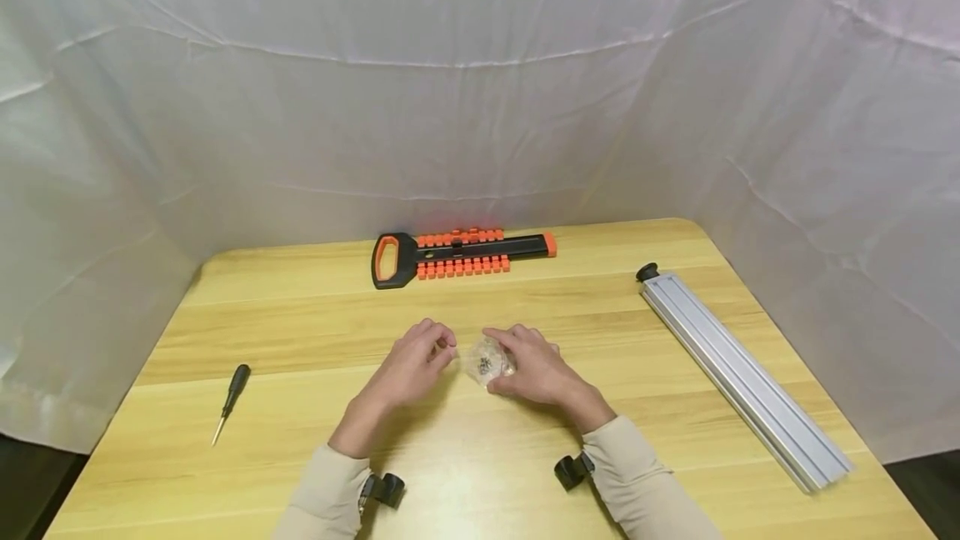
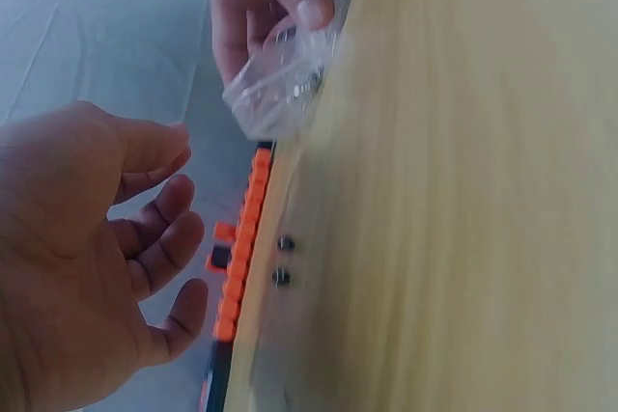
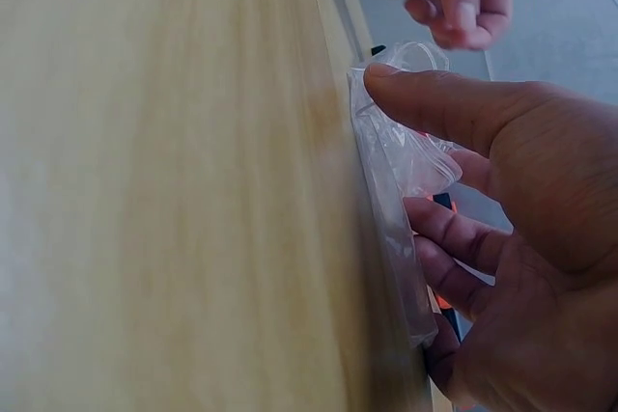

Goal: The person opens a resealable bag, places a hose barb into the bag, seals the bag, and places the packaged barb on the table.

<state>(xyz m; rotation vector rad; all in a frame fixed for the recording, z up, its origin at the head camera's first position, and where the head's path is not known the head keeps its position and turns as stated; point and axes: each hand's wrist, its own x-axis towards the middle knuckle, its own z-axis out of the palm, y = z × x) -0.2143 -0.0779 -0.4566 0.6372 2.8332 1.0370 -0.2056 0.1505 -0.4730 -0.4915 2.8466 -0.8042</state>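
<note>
on the wooden table, where's the clear bag?
— gripped by the right hand, between thumb and fingers.
— and the left hand?
— near it, loosely curled, holding nothing.

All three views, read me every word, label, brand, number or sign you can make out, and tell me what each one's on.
None can be read in any view.
Clear plastic bag: no legible print.
Black-and-orange tool: a small pale mark, too small to tell whether it is lettering.
Screwdriver and silver metal bar: no readable text.
</note>
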